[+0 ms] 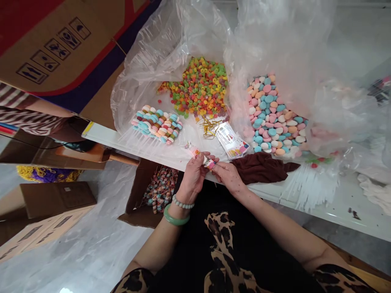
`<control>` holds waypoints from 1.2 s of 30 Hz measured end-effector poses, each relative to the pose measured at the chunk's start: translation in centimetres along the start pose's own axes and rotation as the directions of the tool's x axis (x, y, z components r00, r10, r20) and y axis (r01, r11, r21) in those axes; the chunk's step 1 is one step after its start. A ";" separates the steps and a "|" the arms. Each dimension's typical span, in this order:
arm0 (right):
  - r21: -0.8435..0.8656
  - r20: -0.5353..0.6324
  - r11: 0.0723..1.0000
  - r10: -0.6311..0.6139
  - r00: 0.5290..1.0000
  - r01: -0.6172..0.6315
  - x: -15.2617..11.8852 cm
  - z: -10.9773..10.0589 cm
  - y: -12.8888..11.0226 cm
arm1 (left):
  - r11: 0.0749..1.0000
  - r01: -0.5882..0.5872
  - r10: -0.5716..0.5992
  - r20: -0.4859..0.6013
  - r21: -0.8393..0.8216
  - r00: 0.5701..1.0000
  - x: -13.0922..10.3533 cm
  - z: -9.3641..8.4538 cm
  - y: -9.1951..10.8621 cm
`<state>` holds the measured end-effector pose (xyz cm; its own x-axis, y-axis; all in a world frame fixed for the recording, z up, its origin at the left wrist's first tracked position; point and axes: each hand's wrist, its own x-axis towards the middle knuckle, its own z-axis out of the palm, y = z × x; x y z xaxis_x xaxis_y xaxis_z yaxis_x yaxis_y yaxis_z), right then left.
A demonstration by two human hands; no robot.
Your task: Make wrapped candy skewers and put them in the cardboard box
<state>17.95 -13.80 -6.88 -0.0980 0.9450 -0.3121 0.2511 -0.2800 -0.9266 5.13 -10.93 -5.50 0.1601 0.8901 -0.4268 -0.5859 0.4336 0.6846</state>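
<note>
At the near edge of the white surface, the left hand and right hand pinch a small colourful packet. The step seems to be adjusting it, though its far side is hidden; the next move calls for a steady pinch.

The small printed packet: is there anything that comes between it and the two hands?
Nothing visible does. Fingers of the left hand and the right hand are directly on the packet. The printed bags and brown cloth lie outside the grip.
</note>
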 end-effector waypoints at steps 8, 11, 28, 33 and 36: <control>-0.701 -0.020 0.647 -0.438 0.899 0.300 -1.2 -0.4 -1.6 | 0.991 0.008 -0.025 -0.128 -0.136 0.992 0.1 -0.2 0.2; -0.677 -0.006 0.672 -0.412 0.911 0.299 -1.1 -0.3 -1.7 | 0.993 0.032 -0.047 -0.133 -0.112 0.990 0.0 -0.2 0.4; -0.520 -0.209 0.849 -0.232 0.950 0.093 -0.4 0.0 -1.6 | 1.000 -0.026 0.027 -0.089 0.009 0.996 -0.6 0.1 -0.8; -0.687 -0.217 0.719 -0.342 0.914 0.107 -0.8 0.1 -1.7 | 0.999 0.001 -0.004 -0.056 -0.044 0.998 -0.6 0.5 -1.6; -0.512 -0.125 0.836 -0.301 0.946 0.198 -0.9 -0.8 -1.5 | 0.994 0.062 -0.068 -0.060 -0.089 0.996 -0.4 0.1 -0.3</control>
<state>18.47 -14.09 -5.05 -0.0480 0.9988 0.0097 0.6831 0.0399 -0.7292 5.31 -11.38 -5.44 0.1517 0.8486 -0.5069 -0.6430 0.4742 0.6014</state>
